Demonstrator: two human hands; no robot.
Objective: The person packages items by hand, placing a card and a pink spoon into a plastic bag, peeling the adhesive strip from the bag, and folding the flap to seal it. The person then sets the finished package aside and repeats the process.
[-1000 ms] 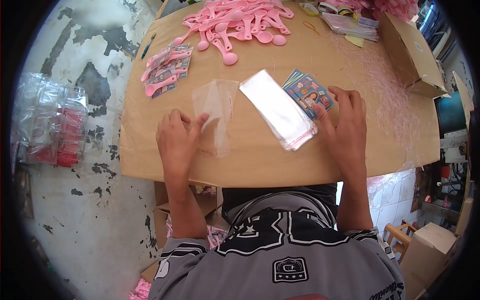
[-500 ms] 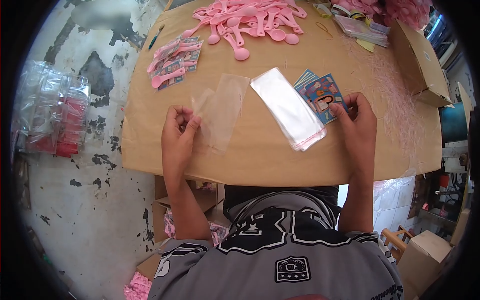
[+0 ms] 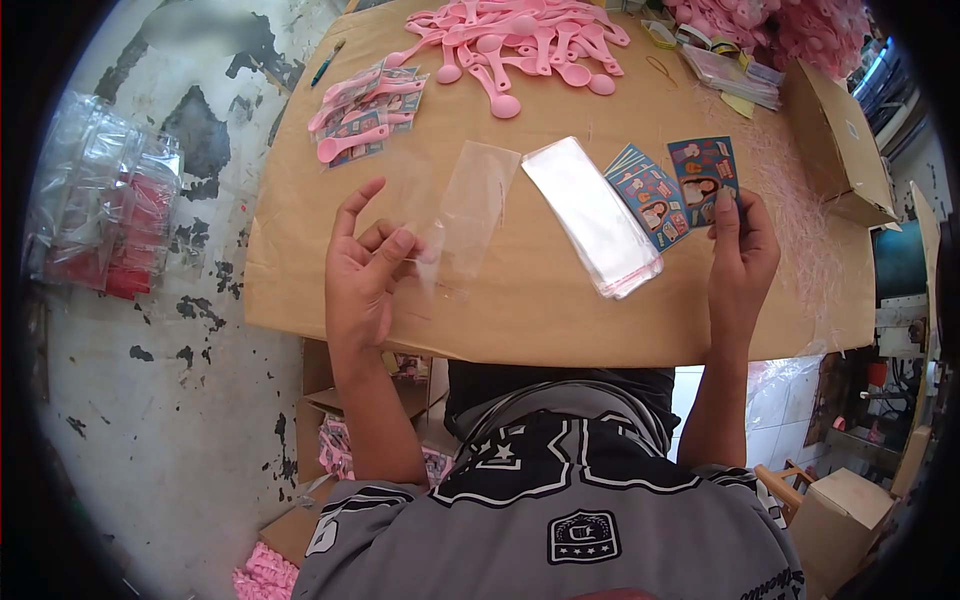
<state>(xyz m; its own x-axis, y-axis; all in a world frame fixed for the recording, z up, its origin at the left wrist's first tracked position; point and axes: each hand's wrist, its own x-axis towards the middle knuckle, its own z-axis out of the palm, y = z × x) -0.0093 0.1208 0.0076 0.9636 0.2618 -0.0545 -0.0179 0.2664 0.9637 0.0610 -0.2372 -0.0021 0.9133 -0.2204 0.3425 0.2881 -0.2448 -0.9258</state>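
Observation:
Between thumb and fingers, my right hand [image 3: 742, 245] grips one blue printed card [image 3: 703, 170], raised just right of a fanned pile of similar cards [image 3: 648, 195]. A stack of clear plastic bags [image 3: 590, 220] lies left of that pile. My left hand [image 3: 375, 255] pinches the edge of a thin clear bag [image 3: 428, 262], which is faint and hard to outline. Another clear bag [image 3: 480, 190] lies flat on the brown table between my left hand and the stack.
Pink spoons [image 3: 510, 50] are heaped at the table's far side. Packed spoons with cards [image 3: 360, 120] lie at the upper left, near a pen [image 3: 328, 63]. A cardboard box [image 3: 835, 150] and plastic packs [image 3: 730, 75] stand at the right.
My right hand has lifted one card off the pile and moved slightly right. My left hand has turned, its index finger now raised, with the thin bag still at its fingertips.

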